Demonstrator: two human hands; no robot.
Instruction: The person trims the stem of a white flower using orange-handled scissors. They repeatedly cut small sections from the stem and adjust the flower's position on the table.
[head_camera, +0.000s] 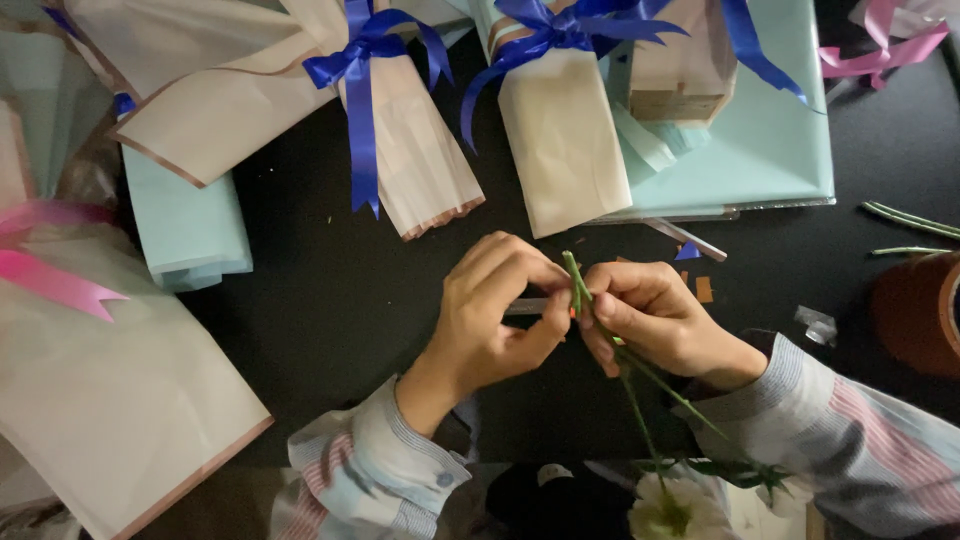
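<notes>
Head view: both hands meet mid-frame over the black table (330, 290). Left hand (490, 320) is curled, thumb and fingers pinched on a thin pale strip (525, 306) pointing toward the green flower stems (580, 285). Right hand (650, 315) is clamped on those stems just below their cut ends. Stems run down and toward the person to a white flower (675, 510) at the bottom edge. Knuckles of both hands are nearly touching.

Around: cream paper bouquets tied with blue ribbon bows (365, 50) along the top, pale blue paper (770, 150) upper right, pink ribbon (50, 280) left, brown tape roll (920, 315) right edge.
</notes>
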